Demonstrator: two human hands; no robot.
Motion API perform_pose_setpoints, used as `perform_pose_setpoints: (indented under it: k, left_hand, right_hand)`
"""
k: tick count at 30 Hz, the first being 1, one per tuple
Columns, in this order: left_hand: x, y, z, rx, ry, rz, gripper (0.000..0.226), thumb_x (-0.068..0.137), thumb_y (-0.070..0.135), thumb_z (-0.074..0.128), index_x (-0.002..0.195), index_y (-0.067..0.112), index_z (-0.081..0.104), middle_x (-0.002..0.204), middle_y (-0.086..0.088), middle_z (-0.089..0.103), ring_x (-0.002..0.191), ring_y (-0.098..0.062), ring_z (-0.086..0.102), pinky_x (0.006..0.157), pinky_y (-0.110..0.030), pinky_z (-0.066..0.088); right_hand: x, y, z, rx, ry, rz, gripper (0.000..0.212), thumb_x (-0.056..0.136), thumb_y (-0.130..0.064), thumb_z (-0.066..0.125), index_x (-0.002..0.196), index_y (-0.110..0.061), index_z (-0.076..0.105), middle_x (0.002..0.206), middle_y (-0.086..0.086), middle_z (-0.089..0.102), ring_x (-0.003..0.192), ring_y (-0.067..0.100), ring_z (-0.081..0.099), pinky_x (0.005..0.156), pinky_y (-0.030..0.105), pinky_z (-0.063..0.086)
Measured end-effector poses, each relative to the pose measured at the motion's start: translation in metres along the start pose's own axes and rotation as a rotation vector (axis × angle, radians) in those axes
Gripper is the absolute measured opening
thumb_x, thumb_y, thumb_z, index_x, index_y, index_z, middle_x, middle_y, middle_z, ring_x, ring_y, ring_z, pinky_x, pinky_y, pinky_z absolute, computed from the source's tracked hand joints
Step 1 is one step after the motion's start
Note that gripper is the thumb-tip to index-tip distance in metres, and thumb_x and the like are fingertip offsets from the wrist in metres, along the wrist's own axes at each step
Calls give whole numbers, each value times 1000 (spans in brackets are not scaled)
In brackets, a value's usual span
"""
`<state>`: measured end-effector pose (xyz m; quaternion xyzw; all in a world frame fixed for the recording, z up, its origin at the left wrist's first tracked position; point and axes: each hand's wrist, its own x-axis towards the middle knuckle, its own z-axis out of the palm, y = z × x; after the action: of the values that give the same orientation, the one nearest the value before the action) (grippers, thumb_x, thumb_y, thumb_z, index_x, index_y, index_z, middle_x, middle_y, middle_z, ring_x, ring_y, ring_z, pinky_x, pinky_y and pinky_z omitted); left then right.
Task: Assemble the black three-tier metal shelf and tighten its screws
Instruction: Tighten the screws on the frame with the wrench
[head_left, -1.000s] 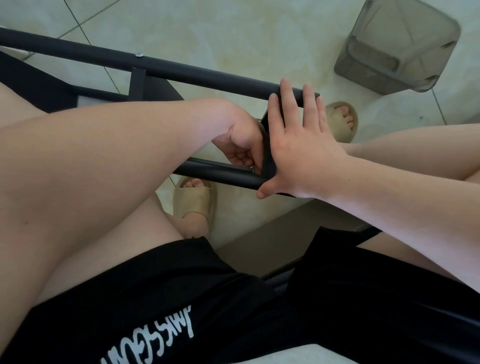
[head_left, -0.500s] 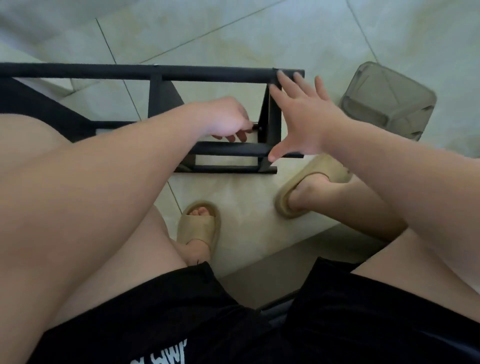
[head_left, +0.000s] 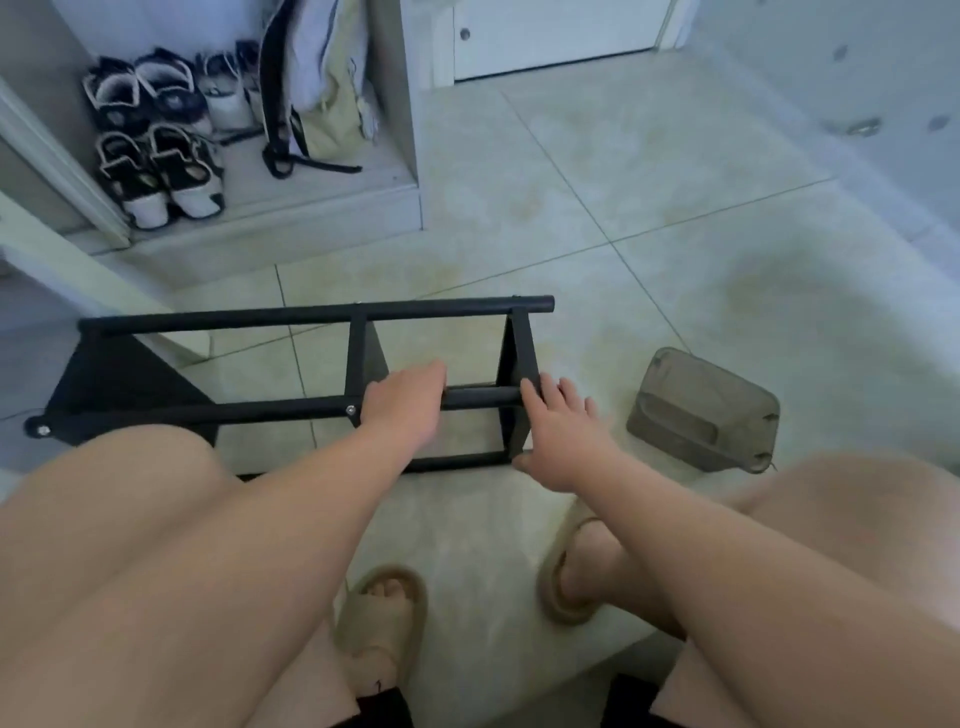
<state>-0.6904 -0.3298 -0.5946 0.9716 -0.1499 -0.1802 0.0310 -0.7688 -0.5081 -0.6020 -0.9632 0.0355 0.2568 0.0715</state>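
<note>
The black metal shelf (head_left: 311, 314) lies on its side on the tiled floor in front of my knees, its poles running left to right. A silver screw head (head_left: 352, 410) shows on the near pole, another (head_left: 44, 430) at the far left corner. My left hand (head_left: 405, 405) lies over the near pole between the middle and right tiers, fingers curled down behind it. My right hand (head_left: 563, 436) rests on the right end tier, fingers straight across its top edge, thumb near its lower corner.
A grey translucent plastic container (head_left: 701, 410) lies tipped on the floor just right of the shelf. Several shoes (head_left: 156, 130) and a bag (head_left: 317, 78) fill an open cabinet at the back left. A white door (head_left: 545, 31) is behind. My slippered feet (head_left: 384, 613) are close below.
The view has lifted, and the shelf now sits farther out on the floor. My left hand came out from between the poles onto the near pole. My right hand stayed on the end tier.
</note>
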Motion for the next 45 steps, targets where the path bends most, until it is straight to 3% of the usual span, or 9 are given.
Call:
perform_pose_setpoints:
  k: [2,8,12,18,23,27,38,42,45]
  left_hand:
    - [2,2,-8,24,28,15,18,93,5,50,102,19,44,103,-6,60,84,-28,53,69,-38,37]
    - [26,6,-43,108,86,100,20,94,8,52,96,22,40,86,-2,56,76,-23,56,62,-36,47]
    - [57,10,-62,125,113,138,18,95,9,51,93,22,41,96,-2,50,79,-23,54,62,-37,44]
    - [130,13,-68,148,54,152,7,96,13,52,98,19,54,106,-4,53,85,-27,59,73,-40,51]
    - [204,8,-56,169,119,101,17,101,19,50,116,20,57,110,-4,53,84,-25,60,64,-35,43]
    - [255,1,-27,127,166,48,22,100,16,49,121,21,52,121,-5,49,101,-28,56,76,-38,41]
    - [348,-15,38,68,148,-38,26,98,12,50,121,23,48,122,-5,50,110,-28,49,93,-50,40]
    - [347,-16,40,56,164,-51,21,102,23,45,123,24,49,129,-3,52,118,-28,48,102,-54,35]
    - [330,-9,29,62,119,-31,37,103,37,42,138,26,42,148,-3,41,139,-27,32,114,-58,21]
  right_hand:
    - [-1,-3,-3,0,-14,30,102,96,-47,58,160,-19,-16,168,8,-19,154,34,-17,125,52,1]
    - [12,4,-25,0,174,-12,97,98,-48,52,158,-26,-21,165,11,-26,152,36,-23,124,53,-6]
    - [39,10,-46,9,235,-28,97,97,-55,51,158,-32,-20,163,13,-31,150,40,-28,123,53,-10]
    - [113,32,-74,55,162,-35,97,97,-59,50,159,-29,-18,165,9,-29,151,36,-27,124,48,-8]
    - [195,49,-83,76,221,-43,89,98,-69,36,160,-30,-14,165,6,-28,152,33,-26,124,47,-6]
    - [255,62,-69,48,262,-38,82,96,-74,22,159,-36,-14,165,2,-29,153,30,-25,125,48,-8]
    - [368,69,-27,55,228,2,85,90,-79,12,159,-37,-14,166,1,-28,152,28,-26,123,49,-11]
    - [364,71,-31,64,202,0,83,92,-77,15,159,-37,-13,166,-1,-27,152,28,-26,123,49,-11]
    - [335,81,-45,50,187,-7,81,94,-75,17,159,-37,-14,167,-1,-26,153,28,-25,123,49,-11]
